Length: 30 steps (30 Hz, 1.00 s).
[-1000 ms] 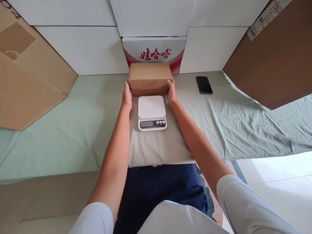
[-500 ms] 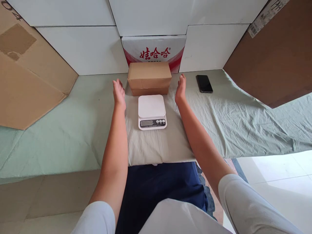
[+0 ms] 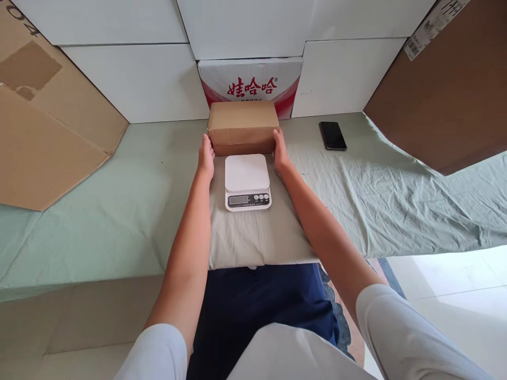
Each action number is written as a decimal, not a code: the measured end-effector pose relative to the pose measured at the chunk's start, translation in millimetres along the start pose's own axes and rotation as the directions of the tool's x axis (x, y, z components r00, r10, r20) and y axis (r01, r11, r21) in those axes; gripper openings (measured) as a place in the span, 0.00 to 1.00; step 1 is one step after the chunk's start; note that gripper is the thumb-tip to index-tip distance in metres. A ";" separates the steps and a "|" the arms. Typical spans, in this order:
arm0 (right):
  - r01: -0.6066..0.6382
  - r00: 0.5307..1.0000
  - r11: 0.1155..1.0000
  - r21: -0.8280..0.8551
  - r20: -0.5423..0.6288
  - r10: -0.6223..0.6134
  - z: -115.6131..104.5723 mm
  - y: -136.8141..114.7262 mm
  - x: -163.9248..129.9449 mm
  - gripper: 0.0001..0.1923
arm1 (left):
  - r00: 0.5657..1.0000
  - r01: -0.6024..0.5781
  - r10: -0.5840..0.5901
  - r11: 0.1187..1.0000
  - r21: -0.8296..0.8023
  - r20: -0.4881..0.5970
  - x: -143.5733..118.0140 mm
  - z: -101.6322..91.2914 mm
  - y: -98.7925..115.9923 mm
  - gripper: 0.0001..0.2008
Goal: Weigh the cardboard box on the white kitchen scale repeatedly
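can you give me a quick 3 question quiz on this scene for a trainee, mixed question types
1. True or false: the cardboard box is resting on the white scale.
2. Multiple choice: what lies on the green sheet to the right of the box? A) a black phone B) a pair of scissors C) a roll of tape
3. Short answer: where are the left hand and the right hand relative to the box?

Key
1. False: the box sits behind the scale, whose platform is bare.
2. A: the black phone.
3. One on each side, pressed against the box's left and right ends.
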State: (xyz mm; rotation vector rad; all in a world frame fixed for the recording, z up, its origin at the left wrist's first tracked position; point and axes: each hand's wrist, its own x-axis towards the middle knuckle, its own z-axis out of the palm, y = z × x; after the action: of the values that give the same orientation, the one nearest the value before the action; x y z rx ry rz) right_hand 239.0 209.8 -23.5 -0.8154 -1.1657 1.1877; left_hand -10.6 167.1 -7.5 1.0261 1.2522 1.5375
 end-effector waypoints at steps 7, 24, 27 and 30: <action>0.003 1.000 1.000 0.008 0.025 -0.003 3.5 -9.7 -7.3 0.47 | 1.000 0.001 -0.001 1.000 0.000 -0.011 -2.4 -0.9 2.5 0.47; 0.158 0.955 0.982 -0.101 0.268 -0.126 -2.0 -80.6 -88.2 0.50 | 0.947 -0.249 0.243 0.969 0.001 0.208 -86.8 -41.0 61.2 0.46; 0.132 0.957 0.987 -0.089 0.272 -0.104 -11.6 -80.1 -119.4 0.46 | 0.950 -0.232 0.223 0.973 0.013 0.220 -134.0 -40.0 59.8 0.46; 0.107 0.966 0.989 -0.104 0.248 -0.079 -13.6 -78.2 -140.5 0.46 | 0.958 -0.234 0.228 0.972 0.015 0.174 -162.9 -38.3 52.2 0.44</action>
State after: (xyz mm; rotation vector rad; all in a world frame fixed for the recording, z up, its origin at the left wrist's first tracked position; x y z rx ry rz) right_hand 276.9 57.1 12.3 -0.7065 -1.4703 1.1729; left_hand -9.2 -4.8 27.0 1.3376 1.0724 1.5667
